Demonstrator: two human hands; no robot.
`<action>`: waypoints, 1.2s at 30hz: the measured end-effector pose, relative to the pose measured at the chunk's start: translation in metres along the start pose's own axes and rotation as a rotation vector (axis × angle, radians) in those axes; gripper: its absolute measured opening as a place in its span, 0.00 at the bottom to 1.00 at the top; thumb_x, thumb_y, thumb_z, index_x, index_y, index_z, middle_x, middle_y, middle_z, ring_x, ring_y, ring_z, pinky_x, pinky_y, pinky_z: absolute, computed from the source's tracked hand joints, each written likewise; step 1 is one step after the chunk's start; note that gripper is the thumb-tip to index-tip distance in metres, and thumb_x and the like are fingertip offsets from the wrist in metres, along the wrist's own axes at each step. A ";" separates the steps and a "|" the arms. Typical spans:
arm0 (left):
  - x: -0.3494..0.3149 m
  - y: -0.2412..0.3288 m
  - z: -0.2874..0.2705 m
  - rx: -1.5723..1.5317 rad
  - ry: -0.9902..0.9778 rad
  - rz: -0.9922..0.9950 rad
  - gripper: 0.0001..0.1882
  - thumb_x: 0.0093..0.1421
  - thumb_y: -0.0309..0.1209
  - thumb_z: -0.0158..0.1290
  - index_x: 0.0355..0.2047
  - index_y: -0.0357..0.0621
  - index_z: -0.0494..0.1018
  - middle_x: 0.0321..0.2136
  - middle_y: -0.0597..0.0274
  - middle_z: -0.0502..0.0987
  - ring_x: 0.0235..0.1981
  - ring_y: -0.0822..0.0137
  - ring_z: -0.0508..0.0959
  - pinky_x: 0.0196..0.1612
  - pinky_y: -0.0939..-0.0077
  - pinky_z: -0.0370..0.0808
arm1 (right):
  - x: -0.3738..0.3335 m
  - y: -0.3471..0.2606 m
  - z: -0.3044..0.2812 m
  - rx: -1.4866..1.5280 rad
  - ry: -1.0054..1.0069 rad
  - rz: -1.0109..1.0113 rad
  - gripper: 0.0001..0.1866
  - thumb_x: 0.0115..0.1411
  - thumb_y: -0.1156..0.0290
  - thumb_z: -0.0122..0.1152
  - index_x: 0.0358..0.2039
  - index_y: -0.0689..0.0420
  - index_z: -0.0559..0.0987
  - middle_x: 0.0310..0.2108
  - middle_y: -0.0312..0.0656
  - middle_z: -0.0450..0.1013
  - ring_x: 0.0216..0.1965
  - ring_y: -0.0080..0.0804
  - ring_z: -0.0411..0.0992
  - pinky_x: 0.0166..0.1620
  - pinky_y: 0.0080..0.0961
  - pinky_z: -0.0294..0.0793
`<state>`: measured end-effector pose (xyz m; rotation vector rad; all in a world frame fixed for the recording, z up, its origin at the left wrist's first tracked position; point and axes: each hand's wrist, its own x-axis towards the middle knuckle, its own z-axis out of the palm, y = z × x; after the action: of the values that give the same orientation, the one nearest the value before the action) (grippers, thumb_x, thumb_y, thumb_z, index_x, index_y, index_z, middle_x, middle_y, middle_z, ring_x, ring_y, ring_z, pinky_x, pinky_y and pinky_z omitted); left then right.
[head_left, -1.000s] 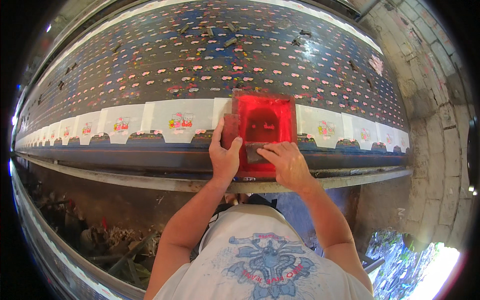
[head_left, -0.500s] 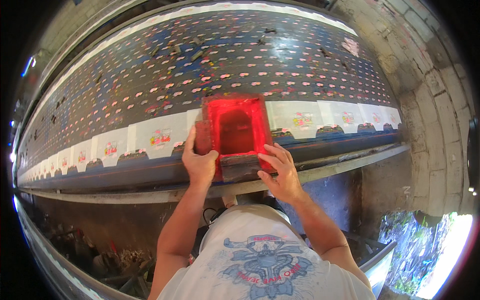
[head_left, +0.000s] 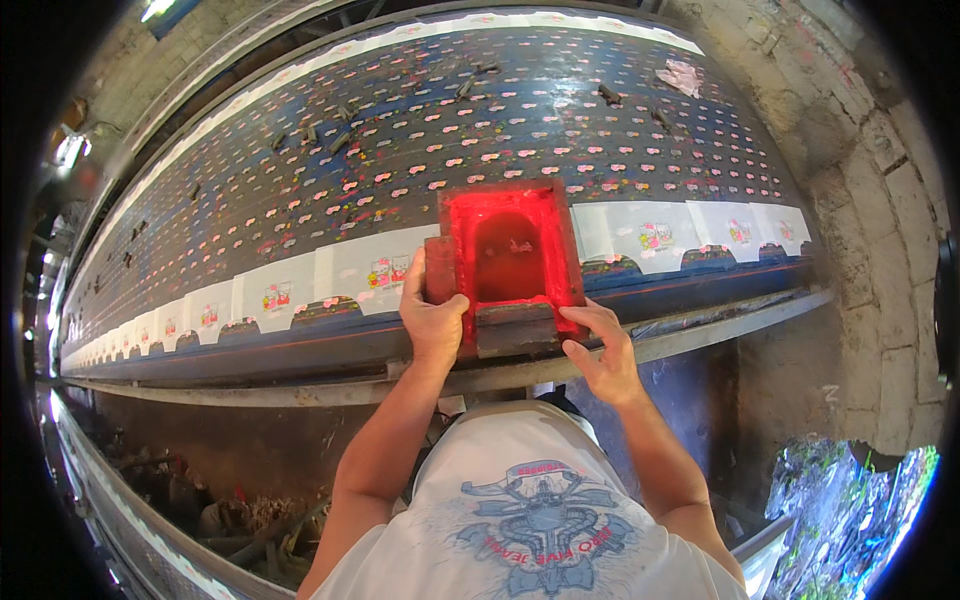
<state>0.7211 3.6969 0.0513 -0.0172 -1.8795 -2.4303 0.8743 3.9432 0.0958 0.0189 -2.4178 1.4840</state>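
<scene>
A small screen-printing frame (head_left: 572, 240), its wooden sides smeared with bright red ink, is tilted over the near edge of the long printing table. Red mesh (head_left: 508, 262) shows inside it. My left hand (head_left: 436, 318) grips the frame's left side, thumb on the near corner and fingers along a wooden block. At the lower right corner my right hand (head_left: 604, 350) holds the frame between bent fingers and thumb. A row of white fabric pieces (head_left: 340, 268) with small coloured prints runs along the table's near side, passing behind the frame.
The dark table top (head_left: 400, 150) carries many small pink and white print marks and several dark scraps (head_left: 340, 143). A crumpled pale pink cloth (head_left: 681, 77) lies at the far right. A rail (head_left: 680, 345) edges the table's near side. A block wall (head_left: 870, 230) stands to the right.
The frame and both hands have moved right along the row of fabric pieces, with the view shifting too. My right fingers have bent in closer at the frame's corner.
</scene>
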 end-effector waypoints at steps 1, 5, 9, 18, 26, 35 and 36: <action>-0.003 -0.004 0.009 -0.010 -0.002 -0.017 0.54 0.50 0.06 0.60 0.81 0.29 0.63 0.72 0.47 0.77 0.68 0.60 0.81 0.71 0.65 0.78 | -0.001 0.008 -0.010 -0.012 -0.011 -0.005 0.26 0.64 0.69 0.78 0.63 0.57 0.87 0.61 0.50 0.85 0.71 0.58 0.75 0.77 0.52 0.68; -0.015 -0.009 0.033 0.056 0.023 -0.064 0.54 0.50 0.07 0.61 0.81 0.28 0.62 0.72 0.46 0.77 0.69 0.60 0.81 0.71 0.64 0.78 | -0.001 0.025 -0.044 0.040 -0.093 0.012 0.26 0.62 0.71 0.79 0.62 0.56 0.88 0.60 0.50 0.86 0.70 0.57 0.76 0.77 0.54 0.68; -0.019 -0.014 0.037 0.090 0.053 -0.066 0.54 0.51 0.06 0.61 0.82 0.28 0.61 0.71 0.45 0.78 0.68 0.60 0.81 0.70 0.65 0.79 | 0.001 0.039 -0.061 0.101 -0.178 -0.030 0.26 0.61 0.72 0.79 0.61 0.56 0.88 0.59 0.49 0.86 0.71 0.57 0.74 0.77 0.53 0.68; -0.026 0.003 0.050 0.091 0.086 -0.137 0.55 0.51 0.04 0.57 0.83 0.30 0.60 0.69 0.46 0.79 0.65 0.59 0.84 0.67 0.65 0.83 | 0.005 0.049 -0.075 0.176 -0.255 -0.079 0.25 0.61 0.73 0.79 0.60 0.57 0.88 0.58 0.48 0.86 0.71 0.59 0.75 0.80 0.56 0.64; -0.026 0.002 0.052 0.161 0.092 -0.159 0.55 0.51 0.03 0.56 0.83 0.32 0.61 0.71 0.47 0.79 0.66 0.59 0.84 0.67 0.64 0.82 | 0.006 0.057 -0.078 0.204 -0.270 -0.084 0.24 0.63 0.73 0.75 0.61 0.59 0.87 0.58 0.48 0.86 0.71 0.55 0.75 0.82 0.57 0.60; -0.027 -0.003 0.051 0.189 0.092 -0.121 0.54 0.51 0.05 0.57 0.83 0.33 0.61 0.71 0.48 0.79 0.67 0.59 0.83 0.68 0.65 0.82 | -0.003 0.053 -0.066 0.127 -0.101 -0.094 0.22 0.64 0.78 0.76 0.59 0.57 0.88 0.65 0.50 0.82 0.74 0.62 0.72 0.76 0.55 0.69; -0.028 -0.002 0.051 0.199 0.094 -0.120 0.54 0.51 0.05 0.57 0.83 0.33 0.61 0.71 0.48 0.79 0.67 0.59 0.83 0.68 0.65 0.82 | -0.003 0.051 -0.063 0.042 -0.078 -0.144 0.22 0.63 0.77 0.76 0.59 0.56 0.88 0.67 0.50 0.80 0.74 0.63 0.71 0.75 0.55 0.70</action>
<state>0.7468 3.7482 0.0611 0.2221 -2.1262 -2.2583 0.8837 4.0211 0.0773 0.2591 -2.3879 1.4946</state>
